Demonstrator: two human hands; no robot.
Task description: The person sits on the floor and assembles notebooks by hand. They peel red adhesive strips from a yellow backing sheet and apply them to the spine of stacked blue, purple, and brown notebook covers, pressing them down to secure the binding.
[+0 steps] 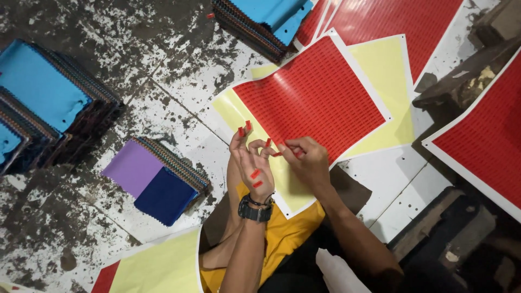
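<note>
Over the red sheet (pixel 312 95) on the floor (pixel 163 70), both hands meet. Right hand (pixel 310 160) fingers pinch a small red sticker (pixel 277 154); left hand (pixel 251 163) fingers spread apart, stickers stuck on its fingertips and back. Swatch stacks (pixel 157 179) lie nearby.

swatch stack (pixel 157 179) left of sticker sheet (pixel 309 97)
</note>
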